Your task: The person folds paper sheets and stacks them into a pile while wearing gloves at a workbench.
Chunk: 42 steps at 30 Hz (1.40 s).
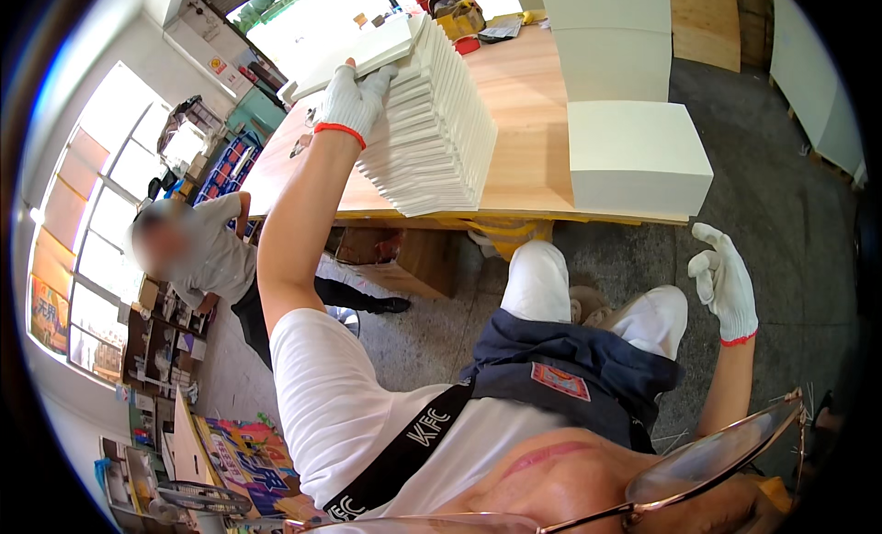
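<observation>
My left hand (354, 104), in a white knitted glove with a red cuff, reaches up to a tall stack of white paper bundles (427, 134) near the table's front edge. Its fingers grip the near edge of the top bundle (363, 56), with the thumb pointing up against it; the fingers' undersides are hidden. My right hand (724, 281), gloved the same way, hangs off the table's right corner with its fingers loosely bent and apart, holding nothing. Closest to it is a smooth block of white paper (638, 157) at the table's right end.
The wooden table (528, 130) also carries taller white stacks (606, 47) at the back right and loose items at the far edge. A cardboard box (400, 258) stands beneath. Another person (216, 244) stands at the left, by shelves. White stacks (822, 84) stand at far right.
</observation>
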Motion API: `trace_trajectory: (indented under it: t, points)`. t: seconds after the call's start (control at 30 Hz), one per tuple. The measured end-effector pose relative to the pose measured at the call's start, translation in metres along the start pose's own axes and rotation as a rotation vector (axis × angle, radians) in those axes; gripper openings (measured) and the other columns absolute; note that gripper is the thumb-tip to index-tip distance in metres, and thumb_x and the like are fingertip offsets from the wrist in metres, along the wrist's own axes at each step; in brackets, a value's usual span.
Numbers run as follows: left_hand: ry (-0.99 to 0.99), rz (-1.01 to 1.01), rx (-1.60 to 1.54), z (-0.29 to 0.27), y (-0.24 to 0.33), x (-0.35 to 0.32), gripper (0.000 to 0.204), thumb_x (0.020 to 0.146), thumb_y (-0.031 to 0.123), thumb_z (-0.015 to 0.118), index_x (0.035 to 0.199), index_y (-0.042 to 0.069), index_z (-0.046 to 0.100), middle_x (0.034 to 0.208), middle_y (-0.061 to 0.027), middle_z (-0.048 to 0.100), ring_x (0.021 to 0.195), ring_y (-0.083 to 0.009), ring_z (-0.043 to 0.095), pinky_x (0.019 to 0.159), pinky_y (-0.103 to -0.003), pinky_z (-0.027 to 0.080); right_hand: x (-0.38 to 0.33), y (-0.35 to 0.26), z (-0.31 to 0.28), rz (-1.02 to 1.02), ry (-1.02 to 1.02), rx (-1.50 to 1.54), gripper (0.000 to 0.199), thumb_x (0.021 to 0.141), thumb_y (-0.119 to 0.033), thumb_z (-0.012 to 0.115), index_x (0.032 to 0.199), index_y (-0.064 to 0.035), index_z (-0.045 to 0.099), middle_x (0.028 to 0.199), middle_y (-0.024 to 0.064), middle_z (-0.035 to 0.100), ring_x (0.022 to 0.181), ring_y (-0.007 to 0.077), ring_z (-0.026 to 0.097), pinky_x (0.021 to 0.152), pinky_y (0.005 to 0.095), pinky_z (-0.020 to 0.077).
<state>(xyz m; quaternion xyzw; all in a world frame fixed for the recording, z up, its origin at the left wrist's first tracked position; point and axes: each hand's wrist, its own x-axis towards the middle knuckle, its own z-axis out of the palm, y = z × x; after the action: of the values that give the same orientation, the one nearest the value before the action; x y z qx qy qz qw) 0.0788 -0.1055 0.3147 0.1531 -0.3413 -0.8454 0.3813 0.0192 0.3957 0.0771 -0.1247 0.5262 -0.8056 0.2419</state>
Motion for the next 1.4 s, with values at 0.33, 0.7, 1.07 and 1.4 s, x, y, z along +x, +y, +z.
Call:
trace_trajectory:
  t: [0.33, 0.7, 1.07, 1.4]
  points:
    - [-0.379, -0.232, -0.061, -0.046, 0.026, -0.032, 0.072, 0.099, 0.034, 0.046, 0.146, -0.012, 0.018, 0.155, -0.0278, 0.021, 0.144, -0.0398, 0.025, 0.122, -0.044, 0.018, -0.007, -0.003, 0.001, 0.101, 0.126, -0.049, 0.048, 0.104, -0.039, 0.038, 0.132, -0.0023, 0.050, 0.070, 0.0073, 0.063, 0.038, 0.0074, 0.041, 0.035, 0.0205, 0.0329]
    - [-1.211, 0.532, 1.175, 0.010, -0.230, -0.094, 0.041, 0.094, 0.013, 0.054, 0.134, 0.006, 0.055, 0.133, -0.0196, 0.057, 0.124, -0.0306, 0.054, 0.101, -0.039, 0.044, 0.087, -0.023, -0.030, -0.147, 0.557, -0.860, 0.061, 0.089, -0.064, 0.050, 0.111, -0.0087, 0.065, 0.096, 0.0102, 0.068, 0.081, 0.0217, 0.065, 0.074, 0.0349, 0.0497]
    - [-1.357, 0.338, 1.499, 0.077, -0.357, -0.049, 0.029, 0.088, 0.014, 0.062, 0.116, 0.011, 0.068, 0.113, -0.0141, 0.063, 0.102, -0.0300, 0.061, 0.088, -0.037, 0.047, 0.130, -0.047, -0.022, -0.684, 0.501, -1.875, 0.046, 0.093, -0.053, 0.050, 0.088, -0.0093, 0.061, 0.077, 0.0132, 0.064, 0.075, 0.0314, 0.064, 0.068, 0.0438, 0.0498]
    - [-1.432, 0.278, 1.154, 0.065, -0.362, -0.049, 0.033, 0.092, 0.009, 0.055, 0.124, 0.007, 0.061, 0.117, -0.0107, 0.067, 0.108, -0.0232, 0.062, 0.095, -0.033, 0.045, 0.154, -0.027, -0.003, -0.377, 0.623, -1.033, 0.047, 0.097, -0.053, 0.039, 0.098, -0.0110, 0.059, 0.091, 0.0139, 0.064, 0.090, 0.0343, 0.061, 0.077, 0.0422, 0.0450]
